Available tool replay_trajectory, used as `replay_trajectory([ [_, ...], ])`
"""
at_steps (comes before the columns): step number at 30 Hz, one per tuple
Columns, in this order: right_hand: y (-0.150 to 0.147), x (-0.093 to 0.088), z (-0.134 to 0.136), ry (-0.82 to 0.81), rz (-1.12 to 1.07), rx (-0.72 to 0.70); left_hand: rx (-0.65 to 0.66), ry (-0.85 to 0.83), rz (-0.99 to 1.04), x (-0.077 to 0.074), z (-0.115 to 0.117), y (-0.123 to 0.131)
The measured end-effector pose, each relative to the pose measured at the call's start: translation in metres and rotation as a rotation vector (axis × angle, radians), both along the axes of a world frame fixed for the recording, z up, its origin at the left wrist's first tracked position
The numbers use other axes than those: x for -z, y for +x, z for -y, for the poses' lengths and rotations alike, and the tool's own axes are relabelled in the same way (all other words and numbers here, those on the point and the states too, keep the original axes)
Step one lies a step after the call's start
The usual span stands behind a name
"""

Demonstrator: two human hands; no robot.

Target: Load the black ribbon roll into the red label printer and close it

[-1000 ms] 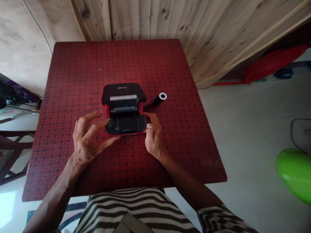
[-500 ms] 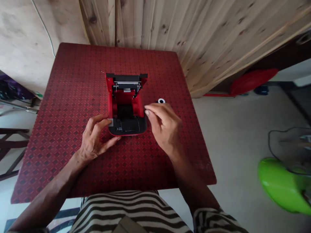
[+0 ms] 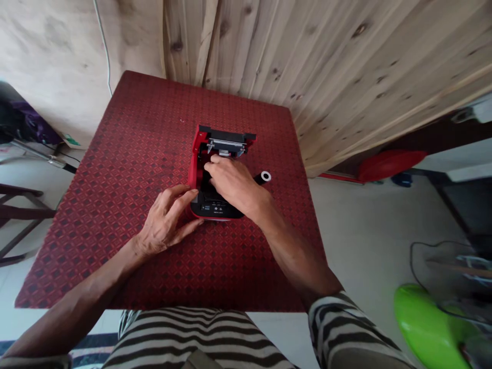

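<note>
A red and black printer (image 3: 194,171), probably a label printer, stands on the table with its lid (image 3: 230,137) raised. My left hand (image 3: 167,215) holds its front left corner, fingers on top and thumb low at the front edge. Over the open bay is my right hand (image 3: 234,184), its fingers bent down into the printer. The fingertips are partly hidden, and I cannot make out what they hold. Just right of my right hand lies a black roll (image 3: 258,179) with a white ring-shaped end.
A red patterned cloth (image 3: 154,128) covers the table. Wooden plank walls (image 3: 261,51) rise behind it. On the floor to the right are a green plastic object (image 3: 426,318) and a red one (image 3: 392,164). Dark wooden furniture (image 3: 23,215) stands at the left.
My right hand has moved from beside the printer's right side to inside its open bay. My left hand keeps its place on the front left corner. The view has turned slightly.
</note>
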State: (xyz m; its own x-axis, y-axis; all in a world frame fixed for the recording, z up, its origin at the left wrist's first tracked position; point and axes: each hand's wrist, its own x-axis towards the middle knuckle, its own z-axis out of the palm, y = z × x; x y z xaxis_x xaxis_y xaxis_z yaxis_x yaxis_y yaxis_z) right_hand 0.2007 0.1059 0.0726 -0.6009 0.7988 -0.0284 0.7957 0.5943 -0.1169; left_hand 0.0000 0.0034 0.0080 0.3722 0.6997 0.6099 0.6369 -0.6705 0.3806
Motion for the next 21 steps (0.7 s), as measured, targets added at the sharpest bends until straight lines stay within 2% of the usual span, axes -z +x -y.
replay_trajectory([
  [4,0.004,0.001,-0.006,-0.066,0.021,-0.019,-0.018,-0.007,-0.004,0.002,0.001,0.000],
  [7,0.007,-0.003,-0.006,-0.050,-0.025,-0.031,-0.025,-0.005,-0.006,0.003,0.002,0.001],
  [13,0.011,-0.025,0.021,0.038,-0.090,0.085,-0.021,0.010,-0.009,0.003,0.000,0.001],
  [15,0.020,-0.036,0.035,0.069,-0.228,0.093,-0.017,0.002,-0.007,0.002,0.000,0.000],
  [18,0.049,-0.050,0.058,0.059,-0.579,0.112,-0.016,-0.010,-0.007,0.003,0.000,-0.001],
  [21,0.089,-0.049,0.088,-0.061,-0.932,0.232,-0.025,-0.006,-0.021,0.005,-0.001,-0.002],
])
